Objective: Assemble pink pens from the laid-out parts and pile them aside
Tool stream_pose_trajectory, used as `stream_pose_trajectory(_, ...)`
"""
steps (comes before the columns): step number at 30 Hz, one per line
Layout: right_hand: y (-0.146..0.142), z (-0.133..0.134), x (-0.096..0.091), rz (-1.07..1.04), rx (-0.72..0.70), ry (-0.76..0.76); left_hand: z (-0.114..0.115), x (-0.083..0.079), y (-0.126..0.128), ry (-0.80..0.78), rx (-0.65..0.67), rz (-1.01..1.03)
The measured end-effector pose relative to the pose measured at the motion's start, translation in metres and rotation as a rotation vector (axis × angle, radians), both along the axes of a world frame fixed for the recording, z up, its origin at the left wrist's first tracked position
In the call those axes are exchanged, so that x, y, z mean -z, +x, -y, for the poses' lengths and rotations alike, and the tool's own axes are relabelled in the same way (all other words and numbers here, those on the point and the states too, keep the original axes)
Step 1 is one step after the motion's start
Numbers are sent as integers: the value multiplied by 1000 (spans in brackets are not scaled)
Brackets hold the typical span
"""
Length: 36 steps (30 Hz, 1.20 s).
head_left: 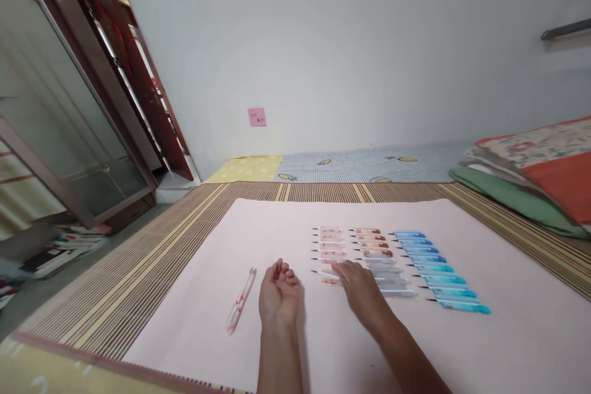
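Observation:
My left hand (279, 295) rests palm up on the pale pink sheet (194, 314), fingers loosely curled and nothing visible in it. To its left lie clear pink-patterned pen barrels (241, 303), side by side. My right hand (356, 283) reaches palm down over the lower end of the pink-patterned pen column (331, 237). Its fingers are closed on a slim white pen refill (325, 274) with a dark tip, slightly slanted; the hand hides part of it. Beside this hand are brown pens (373, 238) and grey pens (390, 277), partly covered. Farther right runs a column of blue pens (436, 258).
The sheet lies on a striped mat (152, 265). Folded bedding (540, 178) is piled at the right. A white wall (360, 55) with a pink note (257, 117) stands behind. A glass-paned door (60, 98) and stacked books (69, 249) are at the left.

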State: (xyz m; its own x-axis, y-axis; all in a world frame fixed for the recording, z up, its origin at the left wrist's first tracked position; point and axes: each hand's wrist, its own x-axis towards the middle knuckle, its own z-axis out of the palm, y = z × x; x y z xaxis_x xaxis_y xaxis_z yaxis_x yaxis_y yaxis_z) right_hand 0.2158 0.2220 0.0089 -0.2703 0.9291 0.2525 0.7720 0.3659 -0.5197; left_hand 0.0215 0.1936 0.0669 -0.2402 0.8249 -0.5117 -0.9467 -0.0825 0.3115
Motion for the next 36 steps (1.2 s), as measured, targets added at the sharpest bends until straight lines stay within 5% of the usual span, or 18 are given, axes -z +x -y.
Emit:
stream_pose_trajectory(18,1,12,-16,-172,10,-130,2,5,37,-45,105,-127)
stream_pose_trajectory(23,7,15,-36,-390,-11,-82,2,11,39,-90,182,-448)
stream_pose_trajectory(27,10,21,-60,-601,-29,-88,7,9,44,82,351,-629)
stream_pose_trajectory(31,4,30,-74,-770,-79,-160,12,2,52,289,461,-532)
stream_pose_trajectory(36,6,28,-68,-835,-120,-233,9,-2,47,204,333,-229)
